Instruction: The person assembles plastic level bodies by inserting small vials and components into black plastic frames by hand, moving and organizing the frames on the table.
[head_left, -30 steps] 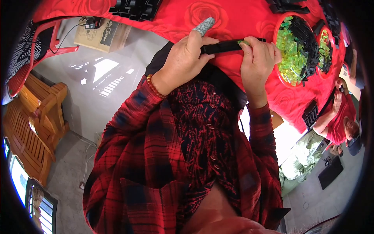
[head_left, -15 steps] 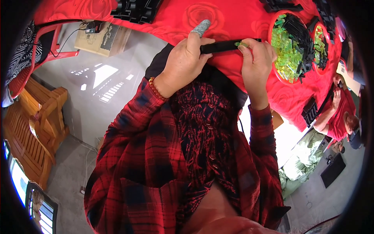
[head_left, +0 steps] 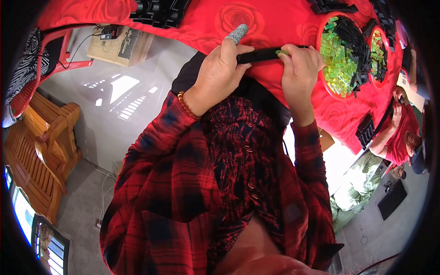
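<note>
Between my hands is a long, narrow black plastic part, lying roughly level above the red cloth. My left hand grips its left end; a grey cover wraps one fingertip. At the other end, my right hand is closed with thumb and finger pinching a small green piece against the black part. Just right of that hand, a red-rimmed round tray holds many yellow-green translucent pieces and black strips. How the green piece sits against the black part is hidden by my fingers.
A second red-rimmed container with similar pieces stands farther right. Black plastic parts lie at the far left of the red tablecloth, others at its right. Another person in red is at the right edge.
My right thumb and fingers have closed farther over the green piece, and that hand has shifted slightly left. My left hand and the black part are nearly unmoved.
</note>
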The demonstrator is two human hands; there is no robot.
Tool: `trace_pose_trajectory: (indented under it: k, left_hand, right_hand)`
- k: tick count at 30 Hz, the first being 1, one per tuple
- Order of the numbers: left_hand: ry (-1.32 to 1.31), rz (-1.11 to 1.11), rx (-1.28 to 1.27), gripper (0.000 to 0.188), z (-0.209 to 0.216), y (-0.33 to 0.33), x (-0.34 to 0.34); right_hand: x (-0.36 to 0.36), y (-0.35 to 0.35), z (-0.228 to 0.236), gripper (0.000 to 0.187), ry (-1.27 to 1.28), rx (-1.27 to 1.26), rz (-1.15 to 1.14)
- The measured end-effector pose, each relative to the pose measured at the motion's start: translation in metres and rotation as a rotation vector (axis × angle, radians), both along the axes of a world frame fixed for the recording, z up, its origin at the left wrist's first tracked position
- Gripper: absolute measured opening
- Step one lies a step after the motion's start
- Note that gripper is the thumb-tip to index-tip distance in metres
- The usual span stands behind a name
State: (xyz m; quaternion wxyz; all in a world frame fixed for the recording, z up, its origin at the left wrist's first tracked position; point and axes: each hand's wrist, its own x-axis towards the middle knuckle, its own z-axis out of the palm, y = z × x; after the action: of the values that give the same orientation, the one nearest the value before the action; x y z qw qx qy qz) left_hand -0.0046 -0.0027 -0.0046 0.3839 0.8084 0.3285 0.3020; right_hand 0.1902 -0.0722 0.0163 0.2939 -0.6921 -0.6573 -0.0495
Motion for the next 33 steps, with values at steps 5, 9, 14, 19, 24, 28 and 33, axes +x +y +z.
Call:
trace_pose_trajectory:
  k: [5,9,14,19,24,28,33]
  left_hand:
    - [-0.014,0.011,-0.094,0.053,-0.001,-0.002,0.0]
    - [-0.096,0.028,-0.106,0.067,-0.003,-0.003,-0.002]
    - [-0.174,0.055,-0.288,0.07,0.01,-0.005,-0.007]
    - [-0.316,0.025,-0.511,0.08,0.029,-0.014,-0.009]
    - [-0.359,0.001,-0.501,0.081,0.04,-0.019,-0.008]
    - [-0.42,-0.035,-0.536,0.082,0.042,-0.024,-0.01]
    - [-0.415,-0.062,-0.527,0.082,0.042,-0.037,-0.007]
  right_hand:
    - [-0.001,0.001,0.0,0.019,-0.039,0.007,-0.004]
    - [-0.006,-0.007,0.017,0.016,-0.027,0.019,-0.153]
    - [0.035,-0.023,0.042,0.017,0.443,0.104,-0.286]
    - [0.096,-0.044,0.034,0.023,0.399,-0.026,-0.53]
    - [0.11,-0.054,0.039,0.032,-0.371,-0.095,-0.566]
    - [0.046,-0.048,0.063,0.043,0.554,0.124,-0.392]
    - [-0.004,-0.052,0.081,0.05,0.886,-0.012,-0.307]
